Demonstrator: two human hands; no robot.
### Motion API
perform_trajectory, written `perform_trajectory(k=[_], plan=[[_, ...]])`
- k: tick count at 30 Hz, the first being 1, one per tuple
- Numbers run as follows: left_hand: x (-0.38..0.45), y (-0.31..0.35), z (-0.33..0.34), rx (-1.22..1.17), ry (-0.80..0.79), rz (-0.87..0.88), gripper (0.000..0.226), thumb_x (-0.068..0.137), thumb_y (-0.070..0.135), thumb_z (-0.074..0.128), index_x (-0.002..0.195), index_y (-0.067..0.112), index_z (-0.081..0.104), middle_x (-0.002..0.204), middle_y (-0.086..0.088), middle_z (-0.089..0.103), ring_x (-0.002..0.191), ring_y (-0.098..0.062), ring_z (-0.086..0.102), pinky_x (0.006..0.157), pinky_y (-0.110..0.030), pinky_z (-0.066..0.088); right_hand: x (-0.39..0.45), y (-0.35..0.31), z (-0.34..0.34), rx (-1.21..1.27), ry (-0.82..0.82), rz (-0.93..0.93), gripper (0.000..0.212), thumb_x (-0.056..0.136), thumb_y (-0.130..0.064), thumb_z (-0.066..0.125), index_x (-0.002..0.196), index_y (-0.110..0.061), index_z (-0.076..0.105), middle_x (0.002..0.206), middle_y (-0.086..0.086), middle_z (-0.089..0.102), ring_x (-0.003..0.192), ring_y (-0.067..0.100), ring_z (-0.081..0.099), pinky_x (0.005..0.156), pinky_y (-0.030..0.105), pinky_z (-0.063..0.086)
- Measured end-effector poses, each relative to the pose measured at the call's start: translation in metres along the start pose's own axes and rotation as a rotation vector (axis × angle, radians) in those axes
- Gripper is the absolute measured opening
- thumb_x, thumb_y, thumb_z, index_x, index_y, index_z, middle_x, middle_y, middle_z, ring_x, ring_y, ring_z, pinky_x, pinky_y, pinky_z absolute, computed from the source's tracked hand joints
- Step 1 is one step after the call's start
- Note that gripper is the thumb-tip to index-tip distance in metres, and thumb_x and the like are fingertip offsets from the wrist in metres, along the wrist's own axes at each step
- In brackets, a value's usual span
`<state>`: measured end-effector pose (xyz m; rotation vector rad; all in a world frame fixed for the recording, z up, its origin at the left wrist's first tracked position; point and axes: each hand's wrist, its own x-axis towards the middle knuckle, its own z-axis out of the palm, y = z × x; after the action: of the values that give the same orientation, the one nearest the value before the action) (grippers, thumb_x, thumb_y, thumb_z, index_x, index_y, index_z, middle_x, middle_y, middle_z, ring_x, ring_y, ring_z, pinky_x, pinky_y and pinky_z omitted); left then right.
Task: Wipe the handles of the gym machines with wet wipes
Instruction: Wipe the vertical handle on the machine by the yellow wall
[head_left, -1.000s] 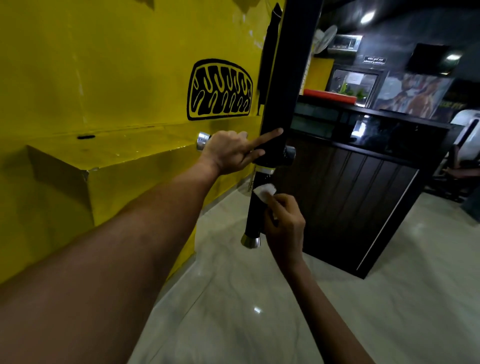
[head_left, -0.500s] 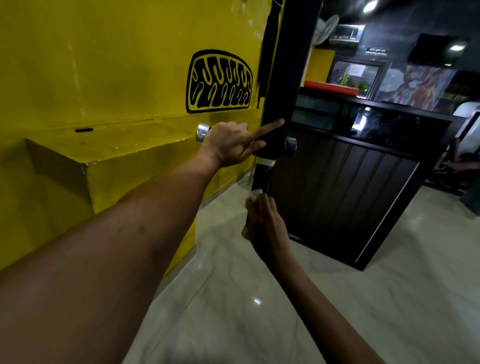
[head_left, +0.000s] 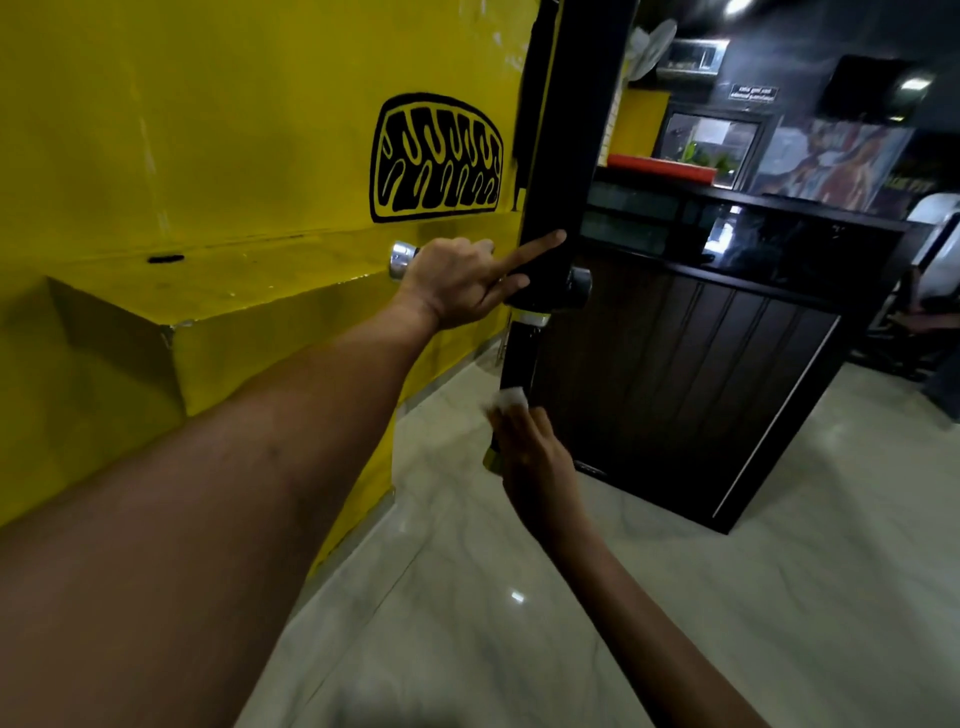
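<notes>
A black machine arm (head_left: 566, 130) hangs down in front of the yellow wall, with a black vertical handle (head_left: 519, 358) below it. My left hand (head_left: 457, 283) grips a horizontal side handle with a chrome end cap (head_left: 401, 259); its index finger points out along the black arm. My right hand (head_left: 530, 452) is wrapped round the lower part of the vertical handle and holds a white wet wipe (head_left: 510, 399) against it. Only a corner of the wipe shows above my fingers. The handle's bottom end is mostly hidden behind my hand.
A yellow wall with a black logo (head_left: 436, 158) and a yellow ledge (head_left: 234, 322) are on the left. A dark wooden counter (head_left: 701, 374) stands right behind the handle. Pale marble floor (head_left: 675, 597) spreads to the right. A person sits at the far right edge (head_left: 930, 317).
My right hand slid down the vertical handle with the wipe and closed round its lower part. My left hand kept its grip on the side handle.
</notes>
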<state>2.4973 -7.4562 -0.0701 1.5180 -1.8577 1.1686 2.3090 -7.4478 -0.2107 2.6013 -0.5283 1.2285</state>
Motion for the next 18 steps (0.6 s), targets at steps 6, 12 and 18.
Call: perform_trajectory(k=[6, 12, 18], plan=[[0.001, 0.000, 0.003, 0.017, 0.015, 0.013, 0.052, 0.097, 0.055, 0.002, 0.144, 0.034, 0.012, 0.060, -0.011, 0.047, 0.044, -0.019, 0.037, 0.044, -0.025, 0.028, 0.028, 0.006, -0.027, 0.125, 0.126, 0.033, 0.044, 0.074, 0.008, 0.072, 0.111, -0.005, 0.054, 0.085, 0.015, 0.056, 0.061, 0.020, 0.057, 0.049, 0.025, 0.052], [0.001, 0.001, 0.004, 0.003, 0.024, 0.022, 0.051, 0.098, 0.054, 0.003, 0.144, 0.034, 0.014, 0.060, -0.011, 0.049, 0.045, -0.018, 0.035, 0.045, -0.025, 0.026, 0.054, 0.004, -0.022, 0.054, 0.188, 0.037, 0.054, 0.068, 0.015, 0.072, 0.109, -0.006, 0.045, 0.090, 0.023, 0.060, 0.066, 0.034, 0.061, 0.046, 0.034, 0.054], [0.001, -0.001, 0.004, -0.002, 0.030, 0.016, 0.051, 0.097, 0.055, 0.002, 0.143, 0.034, 0.013, 0.058, -0.011, 0.047, 0.043, -0.020, 0.039, 0.043, -0.024, 0.029, -0.010, 0.004, 0.007, 0.068, 0.017, 0.002, 0.036, 0.080, 0.004, 0.059, 0.115, -0.004, 0.059, 0.113, 0.007, 0.041, 0.079, 0.018, 0.052, 0.062, 0.025, 0.054]])
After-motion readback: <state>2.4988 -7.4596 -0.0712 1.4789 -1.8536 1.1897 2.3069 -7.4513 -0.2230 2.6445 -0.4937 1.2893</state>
